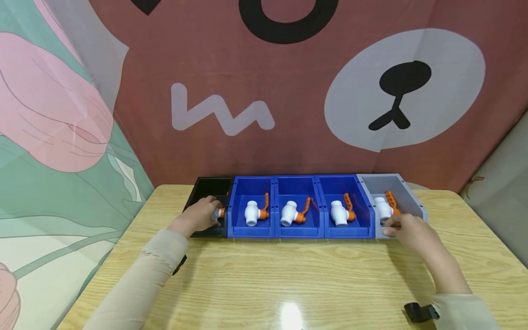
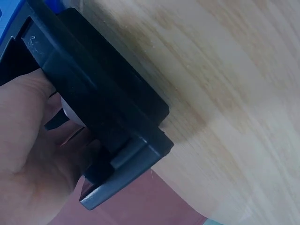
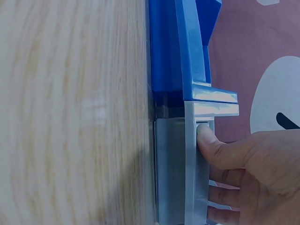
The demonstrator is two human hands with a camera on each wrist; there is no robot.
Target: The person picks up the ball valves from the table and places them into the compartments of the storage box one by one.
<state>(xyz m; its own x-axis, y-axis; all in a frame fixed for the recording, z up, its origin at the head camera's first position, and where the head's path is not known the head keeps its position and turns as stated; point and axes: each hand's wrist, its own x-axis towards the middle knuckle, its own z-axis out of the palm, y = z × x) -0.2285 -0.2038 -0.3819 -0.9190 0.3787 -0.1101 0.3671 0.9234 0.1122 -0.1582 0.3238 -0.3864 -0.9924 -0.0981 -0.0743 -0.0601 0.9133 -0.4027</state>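
My left hand (image 1: 200, 214) reaches into the black bin (image 1: 199, 233), its fingers curled round a white ball valve (image 1: 216, 214) with orange parts. In the left wrist view, the black wall and the fingers hide most of that valve. My right hand (image 1: 414, 230) is over the front of the grey bin (image 1: 416, 201), beside another white ball valve (image 1: 382, 208) with an orange handle (image 1: 391, 200). The right wrist view shows the thumb (image 3: 208, 136) touching the grey rim, while the other fingers extend inside, apart from the thumb. Their contact with the valve is hidden.
Three blue bins (image 1: 299, 231) join the black and grey ones in a row. Each holds a white valve (image 1: 290, 213) with an orange handle. They stand on a wooden table (image 1: 297, 270) before a printed cloth (image 1: 297, 137). Black wrist straps (image 1: 420, 312) show near the sleeves.
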